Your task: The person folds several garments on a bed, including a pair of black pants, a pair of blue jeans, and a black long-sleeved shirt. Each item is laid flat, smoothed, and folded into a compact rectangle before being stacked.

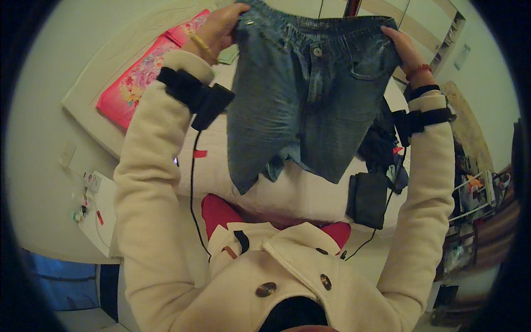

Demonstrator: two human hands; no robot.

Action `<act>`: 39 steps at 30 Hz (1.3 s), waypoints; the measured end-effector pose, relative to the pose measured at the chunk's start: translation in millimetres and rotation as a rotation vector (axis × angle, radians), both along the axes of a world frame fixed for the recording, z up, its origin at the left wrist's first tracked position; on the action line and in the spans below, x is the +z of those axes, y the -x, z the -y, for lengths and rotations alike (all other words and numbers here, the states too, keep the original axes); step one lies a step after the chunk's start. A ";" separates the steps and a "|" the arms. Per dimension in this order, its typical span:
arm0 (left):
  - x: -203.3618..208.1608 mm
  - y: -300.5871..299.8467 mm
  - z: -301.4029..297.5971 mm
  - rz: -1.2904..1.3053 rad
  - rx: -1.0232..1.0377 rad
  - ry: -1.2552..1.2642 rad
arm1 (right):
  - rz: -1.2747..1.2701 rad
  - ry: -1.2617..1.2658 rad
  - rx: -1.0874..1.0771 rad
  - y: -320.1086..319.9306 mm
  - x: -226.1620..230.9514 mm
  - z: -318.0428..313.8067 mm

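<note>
A pair of blue denim shorts (310,94) hangs spread out in front of me, held up by the waistband above the bed. My left hand (221,27) is closed on the waistband's left corner. At the right corner, my right hand (405,50) grips the waistband, its thumb on the front of the denim. The button and fly face me, and the leg openings hang down. Behind the lower right of the shorts lies a heap of dark clothes (379,144), and nearer me is a dark folded garment (368,199).
The bed (276,193) has a pale cover, with pink flowered bedding (138,83) at its far left. A white bedside table (99,216) with small items stands left. On the right is a rack (470,199) with things on it. Black cables hang from both wrist straps.
</note>
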State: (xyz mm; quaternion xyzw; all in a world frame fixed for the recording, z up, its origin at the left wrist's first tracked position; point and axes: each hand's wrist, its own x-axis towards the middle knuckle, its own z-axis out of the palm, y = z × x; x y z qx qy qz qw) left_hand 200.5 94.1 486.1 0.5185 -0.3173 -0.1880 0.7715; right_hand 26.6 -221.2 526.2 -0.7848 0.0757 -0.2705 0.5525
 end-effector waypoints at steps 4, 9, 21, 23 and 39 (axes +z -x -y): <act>15.4 83.9 57.3 0.151 -0.013 0.008 | 0.014 -0.085 0.315 10.8 14.9 -68.1; 15.0 135.8 52.4 0.766 -0.205 -0.001 | 0.042 0.087 0.487 20.1 -2.8 -111.6; -175.6 11.2 -8.0 -0.233 -0.341 -0.106 | 0.504 0.613 0.225 46.8 53.6 -106.1; -207.8 22.1 15.7 -0.308 -0.318 -0.475 | 0.570 0.459 0.150 50.9 53.1 -109.8; -151.5 54.8 42.1 0.222 -0.022 -0.359 | 0.461 0.394 -0.122 89.2 54.2 -61.6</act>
